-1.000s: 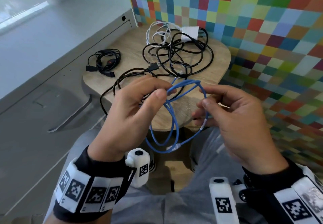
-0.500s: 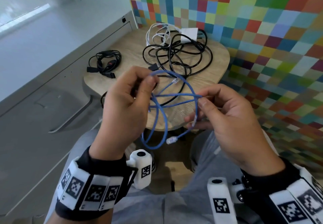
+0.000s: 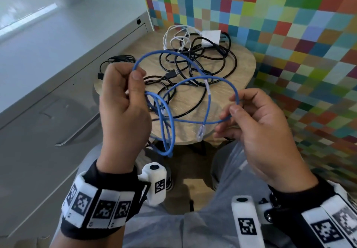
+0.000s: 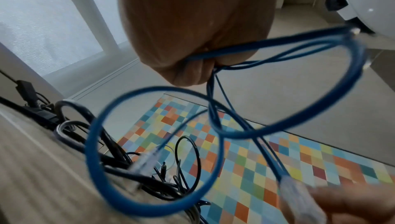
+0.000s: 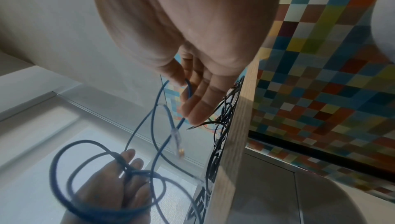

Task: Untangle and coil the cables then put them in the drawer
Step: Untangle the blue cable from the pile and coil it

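A thin blue network cable hangs in loose loops between my two hands, above my lap and the near edge of the round wooden table. My left hand grips gathered loops of the blue cable between thumb and curled fingers. My right hand pinches one strand of the blue cable between thumb and forefinger. A clear plug dangles between the hands. On the table lies a tangle of black cables with a white cable and adapter behind it.
A small coiled black cable lies at the table's left edge, partly behind my left hand. A grey cabinet with a long drawer handle stands to the left. A multicoloured checked wall closes off the back and right.
Both hands have risen and moved apart, so the blue cable has opened from a tight bundle into wider loops. One plug now dangles between the hands.
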Demonstrator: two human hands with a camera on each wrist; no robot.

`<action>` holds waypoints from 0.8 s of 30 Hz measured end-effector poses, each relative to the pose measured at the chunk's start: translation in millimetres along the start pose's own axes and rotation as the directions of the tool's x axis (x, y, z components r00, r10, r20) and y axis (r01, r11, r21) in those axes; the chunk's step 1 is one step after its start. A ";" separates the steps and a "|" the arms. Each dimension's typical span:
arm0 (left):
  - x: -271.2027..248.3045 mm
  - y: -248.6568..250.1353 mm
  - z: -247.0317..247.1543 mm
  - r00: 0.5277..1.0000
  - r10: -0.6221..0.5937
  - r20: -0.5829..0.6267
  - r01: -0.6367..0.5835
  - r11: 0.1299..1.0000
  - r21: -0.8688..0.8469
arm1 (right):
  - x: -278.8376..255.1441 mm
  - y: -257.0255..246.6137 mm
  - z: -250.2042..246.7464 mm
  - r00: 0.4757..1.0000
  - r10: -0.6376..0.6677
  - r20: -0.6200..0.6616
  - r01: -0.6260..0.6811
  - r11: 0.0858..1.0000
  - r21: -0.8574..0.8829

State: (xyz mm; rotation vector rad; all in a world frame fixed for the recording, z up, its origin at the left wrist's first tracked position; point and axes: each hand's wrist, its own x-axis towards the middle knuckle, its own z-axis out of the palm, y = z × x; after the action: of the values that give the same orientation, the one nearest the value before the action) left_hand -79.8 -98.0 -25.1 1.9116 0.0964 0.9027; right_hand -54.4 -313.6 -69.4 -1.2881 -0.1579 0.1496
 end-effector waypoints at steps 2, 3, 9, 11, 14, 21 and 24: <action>2.7 0.0 -1.8 0.998 -0.024 -0.066 0.022 0.999 -0.039 | 3.2 1.0 -0.3 0.999 0.005 -0.053 -0.003 0.999 0.041; 3.2 1.5 -2.1 0.995 -0.033 -0.094 0.028 0.998 -0.060 | 4.3 0.9 -0.6 0.998 0.010 -0.069 -0.006 0.998 0.055; 7.3 6.5 -3.9 0.966 -0.045 -0.255 -0.002 0.984 -0.180 | 7.0 -0.9 -3.0 0.990 0.025 -0.139 -0.011 0.995 0.103; 9.8 4.6 -6.5 0.956 -0.067 -0.285 0.007 0.978 -0.210 | 7.5 -1.4 -3.2 0.988 0.024 -0.153 -0.006 0.993 0.117; 8.9 5.8 -6.5 0.962 -0.095 -0.256 0.033 0.971 -0.236 | 8.2 -0.7 -3.4 0.988 0.020 -0.151 -0.006 0.996 0.091; 0.6 8.1 6.6 0.990 -0.135 -0.044 0.115 0.942 -0.317 | 6.3 2.7 -3.5 0.999 0.037 -0.010 -0.038 0.998 -0.048; -3.4 5.7 7.6 0.986 -0.121 0.115 0.148 0.953 -0.264 | 3.6 2.8 -1.8 1.000 -0.001 0.031 0.003 0.999 -0.050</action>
State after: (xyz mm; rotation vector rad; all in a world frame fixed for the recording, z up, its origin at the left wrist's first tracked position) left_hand -79.3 -108.1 -24.2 1.6677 0.0415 0.6910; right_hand -50.6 -313.8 -72.4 -1.3359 -0.1902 0.1647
